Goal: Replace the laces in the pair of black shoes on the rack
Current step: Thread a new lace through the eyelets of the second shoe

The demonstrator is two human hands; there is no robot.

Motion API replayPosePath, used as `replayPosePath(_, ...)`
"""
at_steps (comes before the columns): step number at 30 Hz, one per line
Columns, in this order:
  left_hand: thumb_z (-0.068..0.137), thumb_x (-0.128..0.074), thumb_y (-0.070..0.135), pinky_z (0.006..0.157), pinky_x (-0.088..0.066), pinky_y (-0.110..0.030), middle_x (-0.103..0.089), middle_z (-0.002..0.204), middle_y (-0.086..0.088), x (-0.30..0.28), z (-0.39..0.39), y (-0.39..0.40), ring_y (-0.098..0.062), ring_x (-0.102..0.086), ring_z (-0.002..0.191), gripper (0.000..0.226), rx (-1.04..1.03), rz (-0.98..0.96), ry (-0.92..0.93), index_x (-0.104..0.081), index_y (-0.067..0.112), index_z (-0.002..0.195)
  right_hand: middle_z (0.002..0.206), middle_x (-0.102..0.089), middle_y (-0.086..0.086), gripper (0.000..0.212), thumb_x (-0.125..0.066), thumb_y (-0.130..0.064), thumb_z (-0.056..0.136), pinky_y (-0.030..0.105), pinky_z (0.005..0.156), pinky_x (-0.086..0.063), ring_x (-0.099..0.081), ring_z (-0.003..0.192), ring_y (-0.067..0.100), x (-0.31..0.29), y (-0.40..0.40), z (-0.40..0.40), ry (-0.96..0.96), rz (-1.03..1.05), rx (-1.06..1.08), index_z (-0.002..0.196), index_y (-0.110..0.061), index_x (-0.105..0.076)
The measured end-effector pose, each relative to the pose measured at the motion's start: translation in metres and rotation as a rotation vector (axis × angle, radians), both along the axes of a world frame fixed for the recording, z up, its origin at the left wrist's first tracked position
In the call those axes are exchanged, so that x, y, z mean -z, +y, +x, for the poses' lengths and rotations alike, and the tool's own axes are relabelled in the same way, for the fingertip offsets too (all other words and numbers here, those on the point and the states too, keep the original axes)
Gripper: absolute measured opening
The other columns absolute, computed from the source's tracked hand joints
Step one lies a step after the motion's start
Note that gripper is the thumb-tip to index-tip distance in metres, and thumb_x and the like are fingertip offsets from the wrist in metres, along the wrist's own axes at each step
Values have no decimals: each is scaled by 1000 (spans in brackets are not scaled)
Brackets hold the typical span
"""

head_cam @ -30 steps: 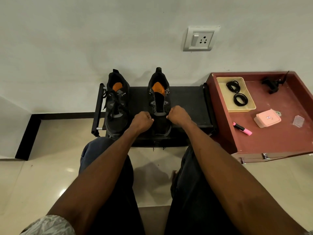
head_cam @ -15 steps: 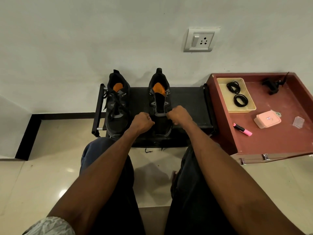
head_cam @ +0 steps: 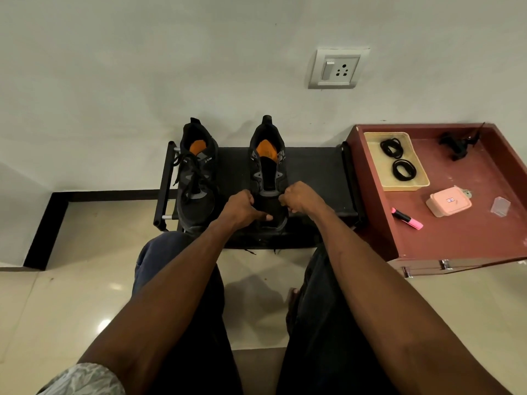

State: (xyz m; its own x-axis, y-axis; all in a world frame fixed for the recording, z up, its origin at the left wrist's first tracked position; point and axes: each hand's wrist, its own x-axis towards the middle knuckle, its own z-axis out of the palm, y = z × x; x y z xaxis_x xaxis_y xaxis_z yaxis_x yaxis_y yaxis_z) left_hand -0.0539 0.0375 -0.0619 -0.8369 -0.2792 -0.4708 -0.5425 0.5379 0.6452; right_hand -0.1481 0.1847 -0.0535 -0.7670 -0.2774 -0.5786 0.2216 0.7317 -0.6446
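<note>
Two black shoes on the rack (head_cam: 313, 166): left shoe (head_cam: 195, 178) fully laced, right shoe (head_cam: 268, 172) with upper eyelets bare. Left hand (head_cam: 242, 206) and right hand (head_cam: 298, 196) flank its forefoot, fingers curled, apparently pinching lace ends, too dark to confirm. Lace likely soft, limp, light; best held near the tips. Spare laces (head_cam: 397, 159) coiled in tray (head_cam: 422, 182), far right.

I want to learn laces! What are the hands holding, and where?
Both the left hand and right hand grip the right-side black shoe at its front eyelet sides; any lace is hidden.
</note>
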Motion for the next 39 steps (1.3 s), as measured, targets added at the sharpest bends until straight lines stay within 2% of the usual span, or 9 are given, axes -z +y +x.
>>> replayPosePath(7,84,-78,34,65,-49,-29,-59,93,-1,-5,2,-4,-15,-58,79,36,-302,53,181,-53,16,104,65,-61,8,9,-57,-13,81,31,54,-48,-58,57,21,-14,9,5,13,-34,250,79,-6,-63)
replayPosePath(10,96,-61,16,73,-54,-32,-62,91,-6,-18,4,-8,-19,-60,82,12,-429,310,250,-59,9,106,67,-57,7,5,-55,-9,88,28,53,-41,-52,56,18,-25,21,10,-10,-41,205,90,-8,-60)
replayPosePath(15,103,-48,20,96,-50,-36,-71,103,-9,-40,8,0,-23,-68,100,24,-337,807,141,-64,8,116,110,-71,20,33,-56,4,96,30,75,-61,-71,102,32,-58,32,24,-360,-780,25,129,4,-57)
replayPosePath(19,106,-41,28,87,-54,-37,-71,90,-14,-53,16,5,-23,-70,82,35,-205,1056,103,-65,4,115,105,-75,14,22,-62,-1,94,23,51,-50,-72,83,21,-59,30,29,-80,-668,3,115,-2,-70)
replayPosePath(23,102,-50,18,57,-43,-28,-52,67,0,-55,16,-8,-12,-45,56,21,-249,909,142,-63,5,111,81,-73,1,12,-69,-9,90,27,54,-47,-63,70,15,-37,35,11,227,-429,305,87,-19,-76)
replayPosePath(28,100,-48,7,56,-40,-24,-62,80,-3,-38,10,-28,-11,-52,64,17,-471,486,199,-64,9,103,117,-64,16,27,-56,-16,91,39,87,-51,-60,106,33,-25,54,-5,454,245,525,106,-2,-73)
replayPosePath(31,101,-45,5,55,-41,-25,-70,87,-9,-35,10,-25,-12,-57,64,15,-374,425,192,-58,8,106,130,-60,12,38,-59,-3,86,33,100,-48,-59,117,31,-29,41,3,607,28,271,121,-8,-69)
replayPosePath(34,102,-47,9,51,-39,-25,-73,87,-9,-37,7,-12,-11,-56,59,10,-184,434,169,-55,7,107,132,-64,4,39,-61,-3,94,25,102,-44,-59,122,17,-35,10,22,328,-265,-61,132,-13,-62)
replayPosePath(39,100,-53,9,50,-38,-24,-70,80,-6,-35,4,-10,-10,-54,57,8,-120,435,136,-59,6,105,82,-72,6,15,-59,-16,98,42,73,-52,-63,75,19,-27,-2,28,221,-186,-238,96,-14,-73)
